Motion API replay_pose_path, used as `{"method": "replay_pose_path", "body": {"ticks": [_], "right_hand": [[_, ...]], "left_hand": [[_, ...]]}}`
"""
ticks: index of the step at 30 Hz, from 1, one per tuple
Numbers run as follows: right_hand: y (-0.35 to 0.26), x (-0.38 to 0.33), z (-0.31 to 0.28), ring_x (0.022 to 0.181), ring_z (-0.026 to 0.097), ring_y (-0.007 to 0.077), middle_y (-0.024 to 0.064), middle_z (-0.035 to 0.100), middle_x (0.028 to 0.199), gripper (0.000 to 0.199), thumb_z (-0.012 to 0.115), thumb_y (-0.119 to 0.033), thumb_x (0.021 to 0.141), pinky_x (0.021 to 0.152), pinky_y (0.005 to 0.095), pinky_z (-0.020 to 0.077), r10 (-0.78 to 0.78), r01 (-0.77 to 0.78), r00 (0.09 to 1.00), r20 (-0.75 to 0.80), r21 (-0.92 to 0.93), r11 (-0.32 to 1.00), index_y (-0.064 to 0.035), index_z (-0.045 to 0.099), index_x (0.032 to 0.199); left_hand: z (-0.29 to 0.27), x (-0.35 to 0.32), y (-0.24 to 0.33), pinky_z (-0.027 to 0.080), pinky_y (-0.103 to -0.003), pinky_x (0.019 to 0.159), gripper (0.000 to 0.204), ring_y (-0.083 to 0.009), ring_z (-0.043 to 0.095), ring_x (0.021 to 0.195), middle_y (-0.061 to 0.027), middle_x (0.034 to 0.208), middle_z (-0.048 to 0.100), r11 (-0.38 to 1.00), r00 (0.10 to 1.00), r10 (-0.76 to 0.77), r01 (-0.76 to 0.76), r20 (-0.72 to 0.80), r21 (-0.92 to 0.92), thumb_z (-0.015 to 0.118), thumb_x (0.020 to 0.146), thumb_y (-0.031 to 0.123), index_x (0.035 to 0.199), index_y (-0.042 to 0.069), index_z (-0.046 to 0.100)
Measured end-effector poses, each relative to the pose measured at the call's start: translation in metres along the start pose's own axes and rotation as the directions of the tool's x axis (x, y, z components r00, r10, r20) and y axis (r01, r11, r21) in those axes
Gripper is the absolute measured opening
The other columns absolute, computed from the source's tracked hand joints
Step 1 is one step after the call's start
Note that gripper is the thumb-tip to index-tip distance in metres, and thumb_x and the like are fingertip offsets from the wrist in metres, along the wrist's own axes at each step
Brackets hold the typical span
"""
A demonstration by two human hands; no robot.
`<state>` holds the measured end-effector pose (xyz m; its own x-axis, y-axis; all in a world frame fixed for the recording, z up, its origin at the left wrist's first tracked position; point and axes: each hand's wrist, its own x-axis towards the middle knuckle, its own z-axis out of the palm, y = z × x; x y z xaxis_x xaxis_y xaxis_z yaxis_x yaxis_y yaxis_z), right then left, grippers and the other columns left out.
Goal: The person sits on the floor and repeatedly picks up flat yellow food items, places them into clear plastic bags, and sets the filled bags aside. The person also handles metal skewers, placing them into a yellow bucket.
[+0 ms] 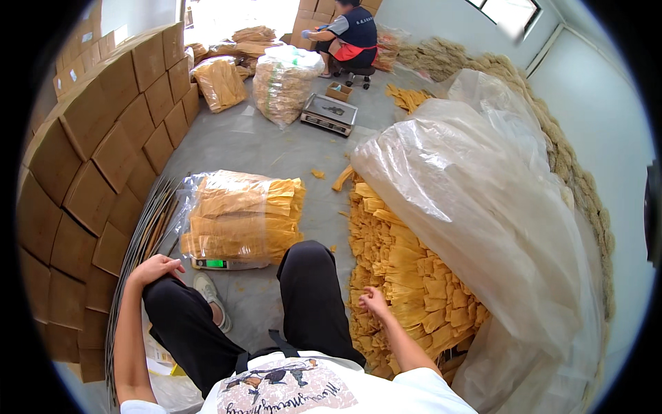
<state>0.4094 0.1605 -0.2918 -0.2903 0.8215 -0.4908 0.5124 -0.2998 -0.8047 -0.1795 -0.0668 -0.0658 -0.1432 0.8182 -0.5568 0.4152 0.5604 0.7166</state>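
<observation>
My left hand [160,267] rests on my left knee, its fingers stretched out and holding nothing. Beside it, a clear plastic bag [265,214] of yellow dried sheets in bundles lies on a scale [215,263] with a lit green display. My right hand [373,301] hangs over the left part of a big pile of yellow dried sheets [407,276]. Its fingers are curled in, and no sheet shows in them. Whether it touches the pile I cannot tell. A large translucent plastic sheet [462,179] covers the pile's right side.
Stacked cardboard boxes [117,148] line the left wall, with thin rods [148,231] along their foot. Farther off are a platform scale [329,112], a full clear sack [283,86] and a seated co-worker [355,38]. Pale fibrous bundles [441,58] lie along the right wall.
</observation>
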Motion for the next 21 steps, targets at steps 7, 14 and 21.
{"method": "replay_pose_path", "body": {"ticks": [7,14,21], "right_hand": [[-0.073,0.076,-0.054,0.079,0.063,0.0209,0.0172,0.059,0.103,0.045,0.049,-0.006,0.09,0.056,0.0299,0.0543,0.114,-0.01,0.949,-0.294,0.333,0.943,-0.0006,0.033,0.132],[-0.076,0.207,-0.118,0.101,0.051,0.0285,0.015,0.046,0.121,0.051,0.049,-0.028,0.093,0.079,0.042,0.051,0.269,0.058,0.922,-0.278,0.786,0.616,-0.0047,0.029,0.134],[-0.097,0.279,-0.124,0.091,0.053,0.0269,0.0141,0.052,0.108,0.042,0.061,-0.029,0.087,0.077,0.0413,0.0516,0.549,0.058,0.808,-0.213,0.956,0.286,-0.0036,0.045,0.117]], "left_hand": [[0.072,-0.044,0.086,0.046,-0.038,0.077,0.032,-0.0315,0.061,0.083,-0.0154,0.085,0.065,0.842,0.795,0.343,-0.024,-0.5,0.539,0.064,0.078,0.019,0.105,0.0,0.06],[0.078,-0.034,0.09,0.044,-0.04,0.08,0.032,-0.0311,0.059,0.086,-0.0135,0.088,0.064,0.825,0.748,0.31,0.096,-0.588,0.557,0.067,0.074,0.013,0.102,0.001,0.06],[0.07,-0.026,0.104,0.045,-0.039,0.077,0.034,-0.0308,0.06,0.085,-0.0134,0.086,0.064,0.855,0.808,0.192,0.141,-0.556,0.5,0.069,0.069,0.012,0.1,0.002,0.06]]}}
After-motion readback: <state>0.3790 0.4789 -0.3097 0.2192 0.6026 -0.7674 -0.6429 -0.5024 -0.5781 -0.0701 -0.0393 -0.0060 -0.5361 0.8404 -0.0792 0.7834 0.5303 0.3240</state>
